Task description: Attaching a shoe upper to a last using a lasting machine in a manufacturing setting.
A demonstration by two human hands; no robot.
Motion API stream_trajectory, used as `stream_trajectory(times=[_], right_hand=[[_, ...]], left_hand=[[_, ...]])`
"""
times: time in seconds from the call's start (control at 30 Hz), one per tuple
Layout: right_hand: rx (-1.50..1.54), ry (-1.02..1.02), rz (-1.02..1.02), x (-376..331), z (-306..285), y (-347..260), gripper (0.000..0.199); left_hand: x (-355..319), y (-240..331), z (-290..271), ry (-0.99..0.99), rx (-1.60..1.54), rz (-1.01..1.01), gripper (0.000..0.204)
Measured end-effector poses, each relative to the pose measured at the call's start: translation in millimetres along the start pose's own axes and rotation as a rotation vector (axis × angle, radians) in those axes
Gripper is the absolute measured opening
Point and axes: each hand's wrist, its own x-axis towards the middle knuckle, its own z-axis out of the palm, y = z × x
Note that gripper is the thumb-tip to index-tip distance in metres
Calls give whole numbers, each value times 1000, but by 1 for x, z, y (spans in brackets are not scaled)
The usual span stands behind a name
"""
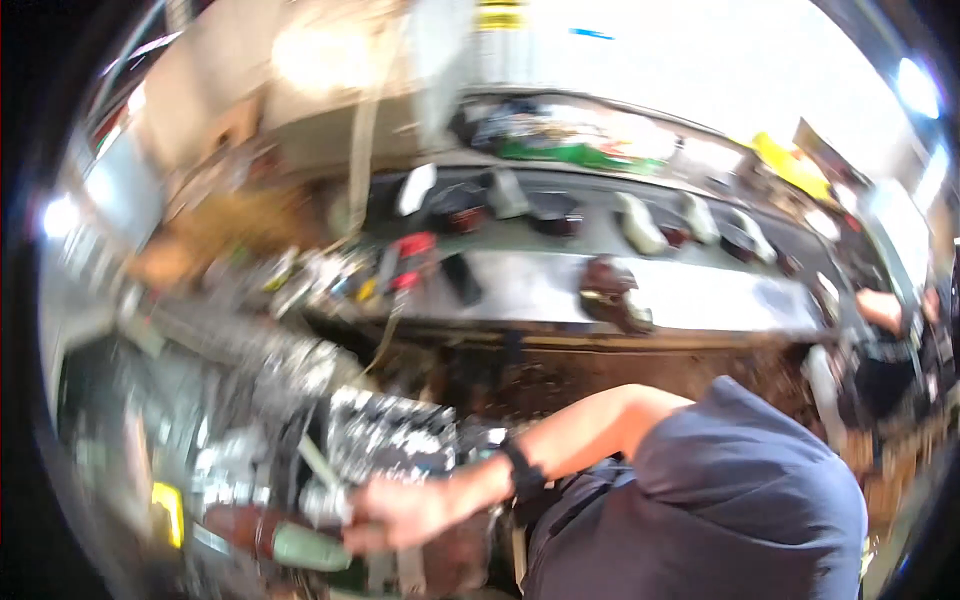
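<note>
My right arm, in a grey-blue sleeve with a dark band at the wrist, reaches across to the lower left. At its end, my right hand (400, 515) looks closed, but motion smears the fingers and hides what they hold, if anything. Beside the fingers lies a brown shoe-shaped piece with a pale green end (310, 548). A pale stick (318, 460) slants up near the knuckles, next to a whitish blurred object (325, 505). My left hand does not show.
Brown and pale green shoe-like pieces (640, 225) line a dark belt at the back. A shiny brown pair (607, 285) and a black flat object (461, 280) rest on the pale ledge (720, 290). Another person (885, 340) stands at far right. Blurred clutter (320, 275) lies left.
</note>
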Motion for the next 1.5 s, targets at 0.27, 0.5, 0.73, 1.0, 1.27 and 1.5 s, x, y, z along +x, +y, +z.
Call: stream_trajectory(times=[0.27, 0.5, 0.73, 1.0, 1.27, 1.5], right_hand=[[-367, 169, -930, -108, -49, -51, 74], [-580, 583, -453, -276, -220, -49, 62], [329, 1747, 127, -628, -396, -31, 57], [225, 2467, 456, -1051, -535, -75, 42], [-1886, 2091, 1189, -1078, -628, -52, 39], [-1104, 1679, 1505, -1098, -790, -35, 39]], left_hand=[[54, 142, 76, -29, -377, 398, 51], [44, 236, 324, -5, -652, 114, 54], [29, 186, 660, -781, -137, -45, 74], [-5, 164, 851, -1369, 799, 483, 64], [17, 144, 976, -1229, 1369, 955, 123], [16, 129, 997, -1276, 1465, 1020, 124]])
